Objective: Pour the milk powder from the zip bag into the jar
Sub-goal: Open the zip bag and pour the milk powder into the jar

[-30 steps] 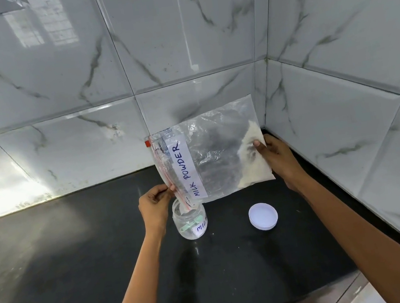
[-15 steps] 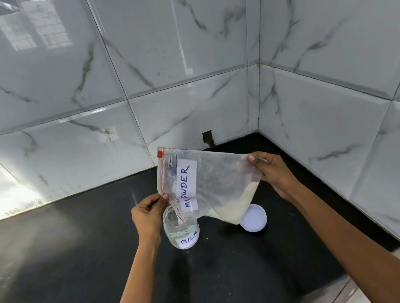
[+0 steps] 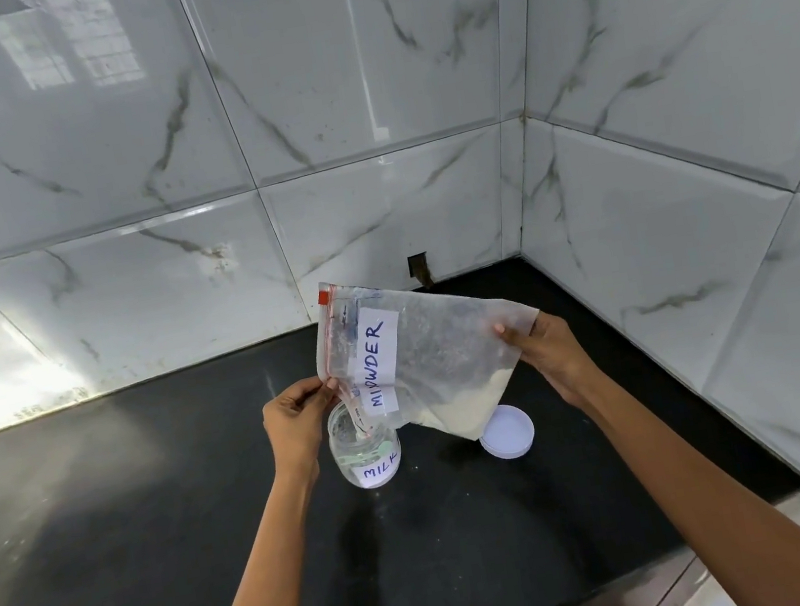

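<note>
A clear zip bag [image 3: 438,349] with a red zip strip and a handwritten white label hangs tilted above the counter. Pale milk powder [image 3: 465,404] is gathered in its lower fold. My left hand [image 3: 295,417] pinches the bag's zip corner right over the mouth of a small clear jar [image 3: 366,455] labelled MILK. A thin stream of powder falls from that corner into the jar. My right hand [image 3: 548,353] grips the bag's far bottom corner, raised a little higher than the left hand.
The jar's white lid [image 3: 506,431] lies flat on the black counter [image 3: 160,520] just right of the jar, partly behind the bag. Tiled walls meet in a corner behind and to the right. The counter's front edge runs along the lower right.
The bag has dropped lower and tilted so the powder slid from the right corner toward the bottom fold. My right hand came down with it. Powder now runs into the jar.
</note>
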A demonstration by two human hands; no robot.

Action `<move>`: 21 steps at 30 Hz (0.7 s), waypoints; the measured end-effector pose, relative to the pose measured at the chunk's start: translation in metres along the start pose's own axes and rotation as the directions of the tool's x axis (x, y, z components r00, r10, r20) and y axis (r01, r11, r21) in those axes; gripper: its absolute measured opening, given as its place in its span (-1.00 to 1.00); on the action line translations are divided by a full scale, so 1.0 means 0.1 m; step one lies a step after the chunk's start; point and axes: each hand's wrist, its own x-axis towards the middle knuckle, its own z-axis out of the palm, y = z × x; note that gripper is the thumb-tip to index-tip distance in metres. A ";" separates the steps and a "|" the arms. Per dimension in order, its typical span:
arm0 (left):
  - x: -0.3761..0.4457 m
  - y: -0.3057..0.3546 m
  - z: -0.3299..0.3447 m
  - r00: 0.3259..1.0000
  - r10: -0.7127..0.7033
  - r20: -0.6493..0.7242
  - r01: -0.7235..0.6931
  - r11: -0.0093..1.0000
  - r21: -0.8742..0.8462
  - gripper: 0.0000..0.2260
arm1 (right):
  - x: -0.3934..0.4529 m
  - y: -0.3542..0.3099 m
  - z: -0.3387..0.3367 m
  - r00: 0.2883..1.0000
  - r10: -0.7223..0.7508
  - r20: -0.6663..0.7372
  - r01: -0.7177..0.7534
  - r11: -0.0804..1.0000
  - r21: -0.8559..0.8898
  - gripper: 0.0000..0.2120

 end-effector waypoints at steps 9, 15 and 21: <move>-0.03 0.01 -0.01 1.000 0.005 -0.002 -0.005 1.000 -0.008 -0.88 | -0.23 0.74 0.07 0.983 0.176 0.052 -0.102 0.760 -0.641 -0.62; -0.03 0.02 -0.06 1.000 0.006 -0.003 -0.006 1.000 -0.015 -0.87 | -0.21 0.78 0.14 0.996 0.083 -0.030 -0.086 0.840 -0.536 -0.83; -0.01 0.02 -0.18 1.000 0.010 -0.009 -0.010 1.000 -0.023 -0.87 | -0.18 0.37 0.04 0.984 0.141 0.113 -0.097 0.939 -0.329 -0.83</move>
